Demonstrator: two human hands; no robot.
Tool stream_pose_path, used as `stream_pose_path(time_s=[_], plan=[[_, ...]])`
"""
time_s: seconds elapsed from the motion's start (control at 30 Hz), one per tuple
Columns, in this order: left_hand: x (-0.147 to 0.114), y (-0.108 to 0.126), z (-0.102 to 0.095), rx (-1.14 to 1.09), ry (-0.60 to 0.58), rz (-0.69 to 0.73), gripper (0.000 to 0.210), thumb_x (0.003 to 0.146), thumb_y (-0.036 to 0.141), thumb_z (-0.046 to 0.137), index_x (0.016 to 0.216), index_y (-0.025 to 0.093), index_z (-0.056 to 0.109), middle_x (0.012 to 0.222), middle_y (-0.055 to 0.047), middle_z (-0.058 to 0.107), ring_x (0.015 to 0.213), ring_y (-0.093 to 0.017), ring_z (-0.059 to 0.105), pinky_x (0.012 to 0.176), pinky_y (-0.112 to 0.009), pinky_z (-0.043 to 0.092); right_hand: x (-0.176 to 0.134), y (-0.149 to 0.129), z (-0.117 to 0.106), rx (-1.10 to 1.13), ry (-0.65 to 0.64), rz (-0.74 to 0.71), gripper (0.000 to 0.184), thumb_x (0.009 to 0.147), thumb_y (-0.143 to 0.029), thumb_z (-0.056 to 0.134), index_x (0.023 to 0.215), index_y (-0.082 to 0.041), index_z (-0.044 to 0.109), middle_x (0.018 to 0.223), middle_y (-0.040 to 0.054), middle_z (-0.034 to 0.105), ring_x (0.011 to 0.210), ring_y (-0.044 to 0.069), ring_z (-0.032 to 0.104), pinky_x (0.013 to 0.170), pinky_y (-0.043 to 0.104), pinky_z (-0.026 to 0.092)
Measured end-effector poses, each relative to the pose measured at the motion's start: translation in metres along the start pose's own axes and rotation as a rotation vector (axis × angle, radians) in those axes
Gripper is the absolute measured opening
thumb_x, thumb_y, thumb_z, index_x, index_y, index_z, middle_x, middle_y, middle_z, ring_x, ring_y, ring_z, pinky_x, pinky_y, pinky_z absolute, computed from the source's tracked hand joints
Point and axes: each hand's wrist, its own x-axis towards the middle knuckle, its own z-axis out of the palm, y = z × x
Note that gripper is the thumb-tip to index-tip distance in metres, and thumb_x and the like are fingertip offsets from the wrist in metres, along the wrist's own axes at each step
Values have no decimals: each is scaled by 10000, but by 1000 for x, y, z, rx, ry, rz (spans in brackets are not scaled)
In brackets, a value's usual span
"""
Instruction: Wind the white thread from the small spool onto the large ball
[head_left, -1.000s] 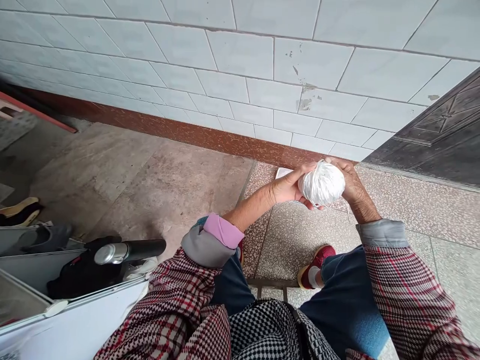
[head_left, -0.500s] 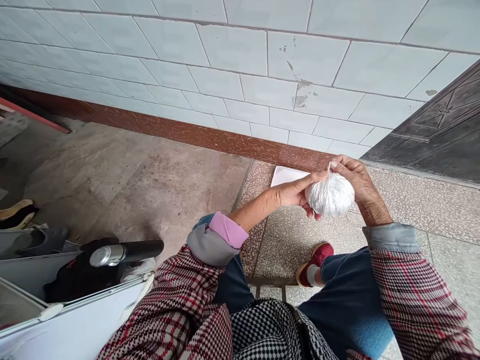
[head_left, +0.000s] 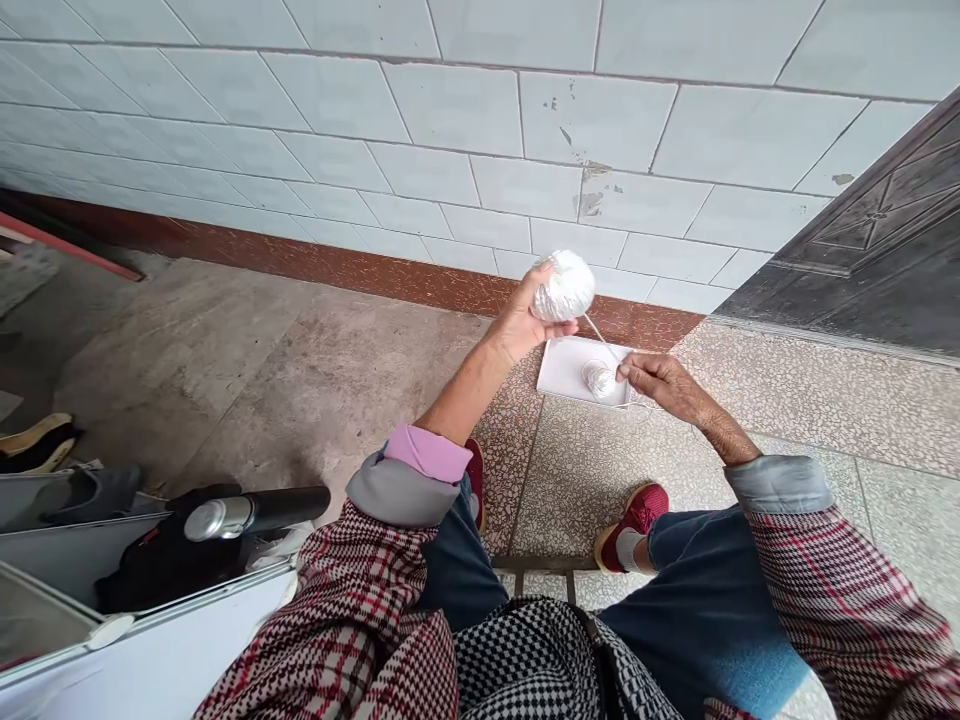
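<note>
My left hand [head_left: 521, 322] is raised in front of the tiled wall and grips a round white ball of string [head_left: 563, 285]. A taut strand [head_left: 598, 336] runs from the ball down to my right hand [head_left: 660, 380], which pinches the strand beside a smaller white bundle [head_left: 600, 379]. That bundle rests on a flat white tray [head_left: 566, 368] lying on the speckled floor near the wall's red skirting.
My red shoes [head_left: 634, 525] stand on the speckled floor below the hands. At the lower left an open white box [head_left: 135, 640] holds a black flask with a silver cap [head_left: 251, 510] and dark cloth. A dark door [head_left: 870, 270] closes the right side.
My hands held the ball together in front of me. Now the left hand has lifted the ball up and left, and the right hand has dropped to the tray, drawing out a strand.
</note>
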Motion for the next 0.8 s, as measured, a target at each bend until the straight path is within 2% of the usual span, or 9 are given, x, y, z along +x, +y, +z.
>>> stream_pose_path(time_s=[0.1, 0.17, 0.23, 0.33, 0.43, 0.5, 0.63, 0.73, 0.8], plan=[[2, -6, -8, 200, 141, 6, 1012, 680, 721, 954, 1504, 244, 611, 1446, -217, 710, 1207, -398, 734, 851, -452, 687, -7, -21, 2, 81, -202, 6, 612, 1037, -805, 680, 912, -215, 785, 670, -23, 538, 610, 135, 454, 576, 277, 345], [0, -20, -6, 398, 127, 0, 1017, 663, 678, 999, 1483, 236, 591, 1542, -244, 640, 1197, -400, 728, 820, -450, 670, -7, -33, -2, 125, -224, -1, 583, 1043, -784, 702, 921, -221, 787, 671, -27, 533, 604, 127, 448, 566, 272, 333], [-4, -35, 1, 558, 14, -20, 956, 674, 681, 994, 1420, 218, 618, 1484, -247, 661, 1135, -388, 735, 795, -440, 645, -4, -41, -9, 150, -145, -14, 584, 1023, -799, 728, 913, -228, 785, 643, -41, 498, 571, 114, 397, 540, 270, 292], [-11, -49, 14, 653, -290, -57, 724, 740, 728, 893, 1201, 196, 724, 1224, -185, 755, 1078, -371, 734, 854, -450, 619, 2, -38, -21, 155, 43, -17, 615, 965, -848, 770, 850, -244, 750, 571, -61, 427, 526, 111, 321, 508, 280, 235], [-19, -53, 27, 541, -518, -85, 635, 783, 770, 785, 1073, 206, 784, 1128, -142, 785, 1112, -358, 731, 943, -455, 604, 7, -26, -30, 123, 174, -43, 659, 917, -842, 825, 706, -252, 622, 554, -58, 407, 531, 114, 309, 509, 289, 237], [-24, -53, 34, 386, -555, -143, 713, 766, 797, 778, 1177, 216, 804, 1184, -146, 797, 1144, -359, 738, 932, -449, 611, 9, -18, -30, 104, 220, -58, 689, 898, -826, 852, 664, -250, 553, 577, -47, 421, 556, 118, 328, 520, 290, 255], [-25, -44, 44, 56, -475, -152, 932, 711, 804, 846, 1428, 219, 741, 1276, -195, 797, 1298, -400, 715, 966, -483, 638, 13, -6, -21, 128, 241, -12, 718, 852, -886, 837, 678, -252, 547, 622, -33, 432, 583, 127, 345, 522, 286, 268], [-16, -20, 39, -162, -284, -17, 941, 766, 799, 835, 1495, 222, 689, 1344, -196, 777, 1414, -424, 664, 1003, -505, 658, 12, -1, -18, 156, 182, 40, 695, 891, -929, 759, 767, -252, 655, 609, -45, 410, 559, 127, 325, 510, 281, 244], [-13, 6, 23, -236, -107, 70, 841, 864, 753, 797, 1528, 255, 665, 1402, -157, 760, 1464, -417, 640, 1008, -487, 669, 8, 3, -26, 140, 147, 71, 676, 914, -924, 738, 840, -251, 718, 597, -56, 394, 545, 125, 313, 509, 281, 237]])
